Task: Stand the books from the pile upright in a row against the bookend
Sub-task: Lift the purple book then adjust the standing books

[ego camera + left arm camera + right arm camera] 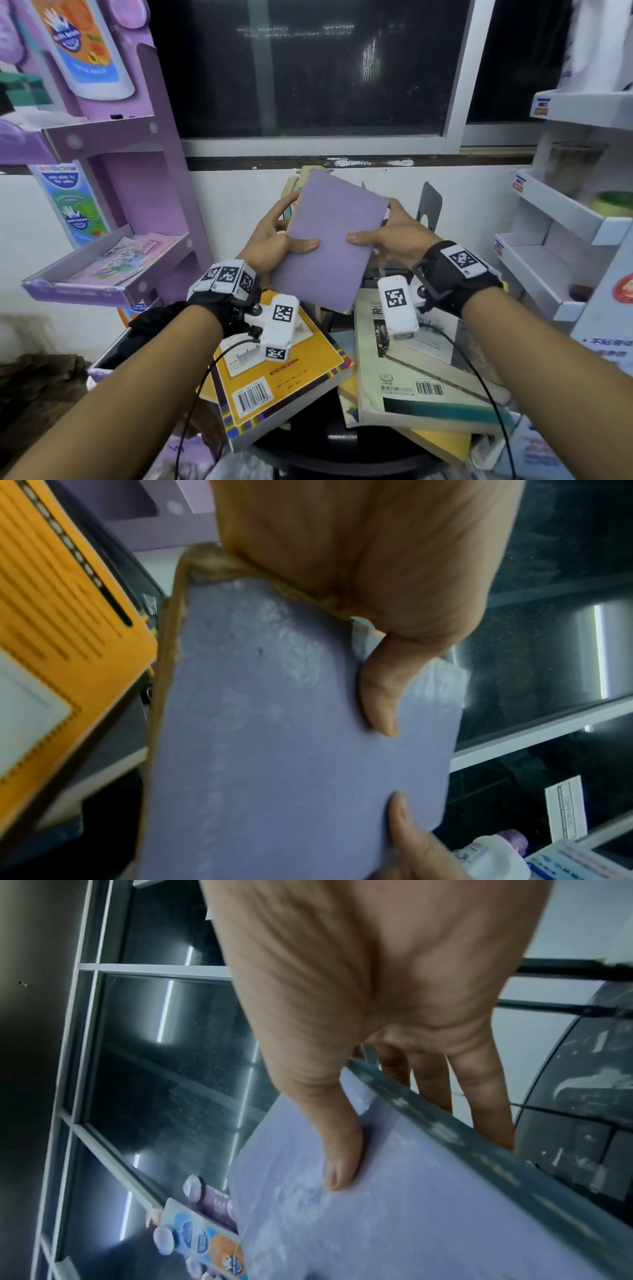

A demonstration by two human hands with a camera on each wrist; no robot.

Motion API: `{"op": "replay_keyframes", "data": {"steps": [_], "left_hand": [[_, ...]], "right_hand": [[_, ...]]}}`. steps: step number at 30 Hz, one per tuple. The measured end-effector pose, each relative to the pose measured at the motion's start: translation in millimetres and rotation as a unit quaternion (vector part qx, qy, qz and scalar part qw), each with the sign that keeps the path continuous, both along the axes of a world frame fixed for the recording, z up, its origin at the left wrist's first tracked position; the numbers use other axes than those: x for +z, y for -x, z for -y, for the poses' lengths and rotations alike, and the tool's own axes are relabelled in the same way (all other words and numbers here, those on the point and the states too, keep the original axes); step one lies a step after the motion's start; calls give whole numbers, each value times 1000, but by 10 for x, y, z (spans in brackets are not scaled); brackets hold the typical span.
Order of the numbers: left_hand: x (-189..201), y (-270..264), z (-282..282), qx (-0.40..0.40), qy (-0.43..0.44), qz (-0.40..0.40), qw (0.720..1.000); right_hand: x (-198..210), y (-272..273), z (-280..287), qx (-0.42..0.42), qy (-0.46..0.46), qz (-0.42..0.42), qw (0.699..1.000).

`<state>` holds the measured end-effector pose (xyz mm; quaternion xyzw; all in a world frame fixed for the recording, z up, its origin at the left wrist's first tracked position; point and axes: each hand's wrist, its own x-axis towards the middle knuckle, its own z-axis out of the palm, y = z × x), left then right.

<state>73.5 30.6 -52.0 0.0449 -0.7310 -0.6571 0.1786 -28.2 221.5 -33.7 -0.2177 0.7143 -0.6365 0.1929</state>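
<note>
A purple book (329, 236) is held in the air above the pile, its plain cover facing me. My left hand (274, 236) grips its left edge, thumb on the cover. My right hand (387, 236) grips its right edge the same way. The left wrist view shows the purple cover (291, 737) with both thumbs on it; the right wrist view shows the cover (394, 1204) and its grey spine. A dark metal bookend (429, 202) stands by the wall behind my right hand. Below lie a yellow book (274, 377) and a pale green book (421, 387) of the pile.
A purple cardboard display rack (113, 205) stands at the left, a white shelf unit (565, 222) at the right. A dark window (308, 68) fills the wall behind. Another upright book (294, 185) shows behind the purple one.
</note>
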Motion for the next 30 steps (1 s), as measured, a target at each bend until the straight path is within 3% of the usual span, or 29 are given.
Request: {"op": "replay_keyframes", "data": {"steps": [9,21,30], "left_hand": [[-153,-262,234,-39,-29,-27,998],[-319,-360,377,31,-135,-45,989],[-427,-365,381,22,-114,-68,991]], "right_hand": [[-55,-149,335,20,-26,-128,991],[-145,-422,514,55,-110,-257,958],[-183,-474,519,49,-100,-266,958]]}}
